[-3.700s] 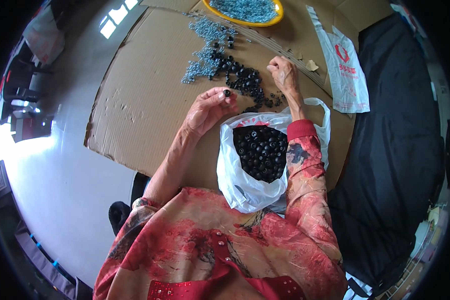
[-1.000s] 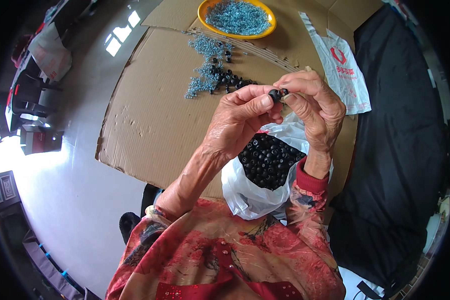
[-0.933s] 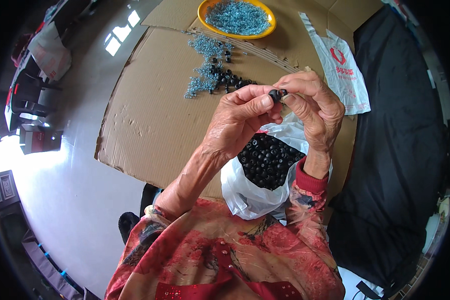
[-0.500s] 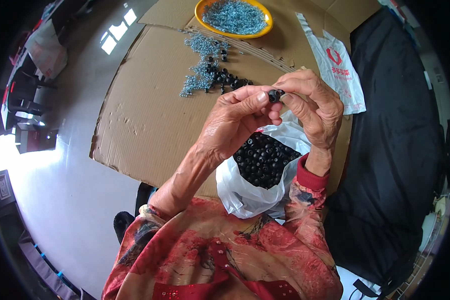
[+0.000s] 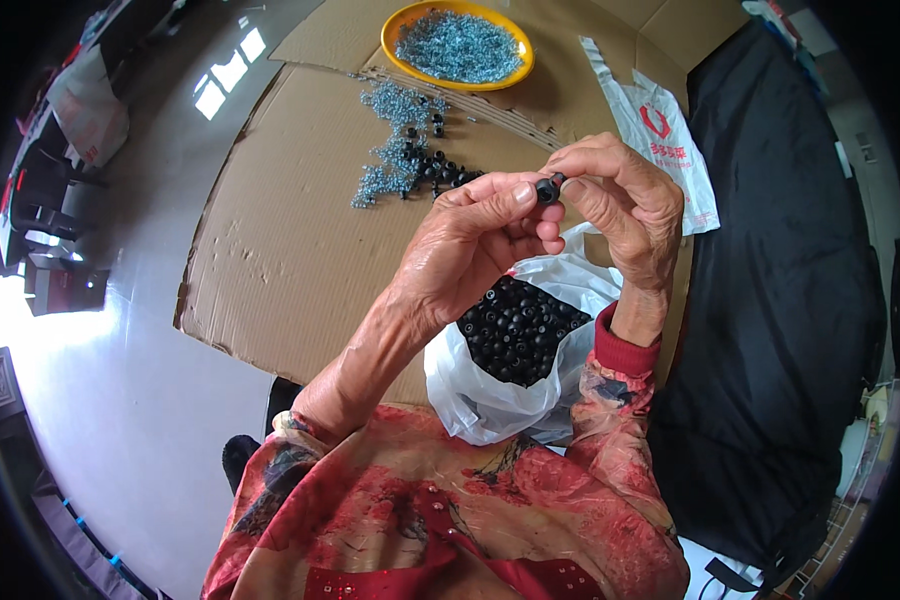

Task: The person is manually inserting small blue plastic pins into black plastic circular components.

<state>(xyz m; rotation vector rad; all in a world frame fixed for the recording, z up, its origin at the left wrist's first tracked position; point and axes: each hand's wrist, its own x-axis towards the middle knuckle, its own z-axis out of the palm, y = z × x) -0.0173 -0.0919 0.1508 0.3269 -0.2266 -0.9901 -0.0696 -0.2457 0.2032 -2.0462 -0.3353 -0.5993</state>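
Observation:
Between the thumb and fingers of my left hand is a small round black plastic part with a hole in its face. My right hand meets it from the right, its thumb and forefinger closed at a small dark piece against the part's upper right side. The fingertips partly cover that piece. Below my hands, an open white plastic bag holds many similar black parts. Beyond my left hand lie loose black parts beside a scatter of tiny clear bluish pieces.
A yellow oval dish full of the bluish pieces stands at the far side of the cardboard sheet. A flattened white bag with red print lies at the right, next to a large black cloth-like cover.
The view has shifted slightly. My right fingertips have tilted the small dark piece a little upward against the black part. My left hand keeps its grip.

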